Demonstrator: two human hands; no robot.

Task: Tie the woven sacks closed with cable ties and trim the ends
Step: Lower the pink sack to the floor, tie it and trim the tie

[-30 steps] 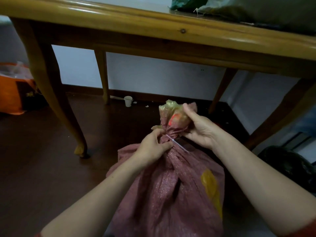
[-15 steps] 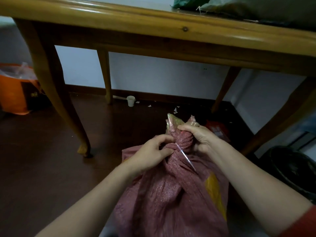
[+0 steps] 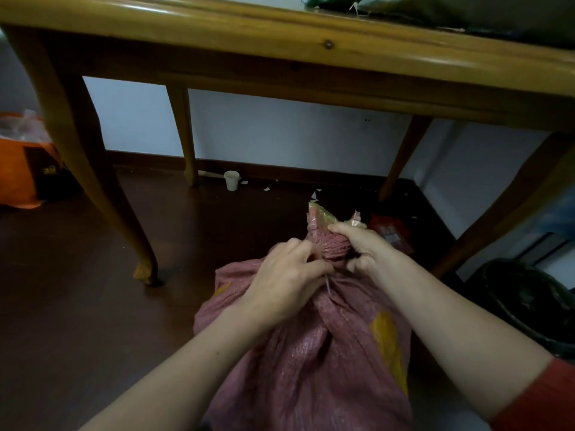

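A pink woven sack [image 3: 314,362] with yellow patches stands on the dark floor between my forearms. Its mouth is gathered into a twisted neck [image 3: 329,247] with a greenish tip. My right hand [image 3: 362,247] grips this neck from the right. My left hand [image 3: 286,281] pinches the neck's base, where a thin white cable tie [image 3: 328,286] wraps the sack. Only a short bit of the tie shows below my left fingers; the rest is hidden.
A wooden table [image 3: 280,35] stands over the floor ahead, its front left leg [image 3: 93,169] close to the sack. More sacks [image 3: 466,7] lie on the tabletop. A white cup [image 3: 231,180] sits by the wall, an orange bag [image 3: 18,163] at left, a black bag [image 3: 525,303] at right.
The sack's neck has dropped lower and bent over. My hands closed in together at its base, and the tie's long free tail, seen before, is now mostly covered.
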